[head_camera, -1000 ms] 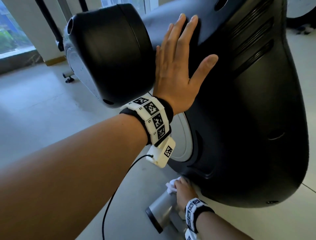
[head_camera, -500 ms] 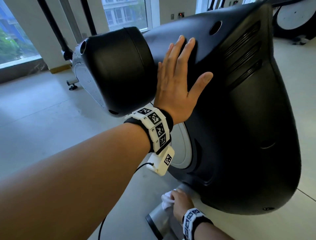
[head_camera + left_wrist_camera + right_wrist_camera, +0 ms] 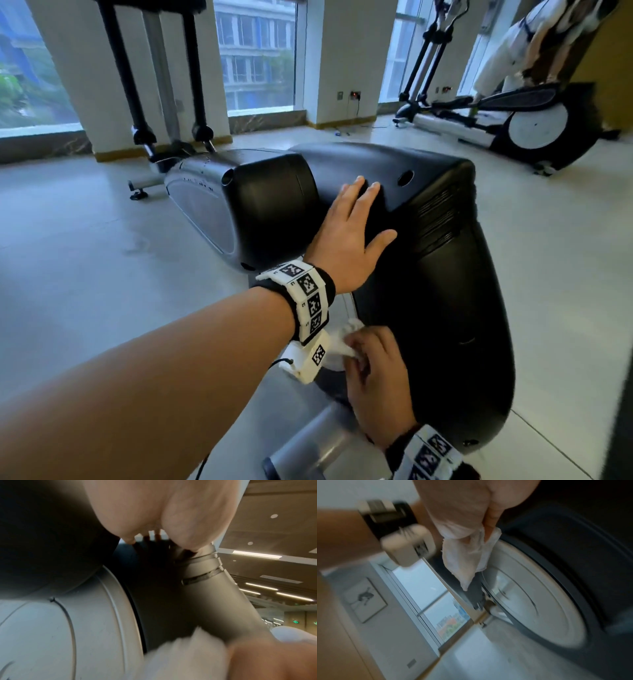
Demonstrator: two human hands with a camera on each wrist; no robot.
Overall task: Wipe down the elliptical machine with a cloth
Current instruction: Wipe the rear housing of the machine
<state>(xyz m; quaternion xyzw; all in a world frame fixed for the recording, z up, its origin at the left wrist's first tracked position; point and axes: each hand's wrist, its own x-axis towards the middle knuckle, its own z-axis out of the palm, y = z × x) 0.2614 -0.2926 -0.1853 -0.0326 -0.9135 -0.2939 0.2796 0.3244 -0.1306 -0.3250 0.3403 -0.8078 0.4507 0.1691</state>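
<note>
The elliptical machine's black rear housing (image 3: 445, 291) fills the middle of the head view, with a grey-white disc (image 3: 530, 599) on its side. My left hand (image 3: 349, 236) lies flat on the housing's upper side, fingers straight. Lower down, my right hand (image 3: 373, 373) grips a white cloth (image 3: 342, 339) against the housing's edge beside the disc. The right wrist view shows the cloth (image 3: 471, 555) hanging from the curled fingers (image 3: 489, 524). In the left wrist view the cloth (image 3: 185, 655) is a white blur at the bottom.
A grey cylindrical foot (image 3: 308, 448) of the machine lies on the floor below my right hand. The machine's silver body and black uprights (image 3: 191, 102) stretch away left. A second elliptical (image 3: 513, 120) stands at the back right. Pale floor (image 3: 102, 257) spreads to the left.
My right hand has risen with the cloth from near the grey foot up to the housing's edge by the disc. My head has lifted, showing more of the room. The left hand stays flat.
</note>
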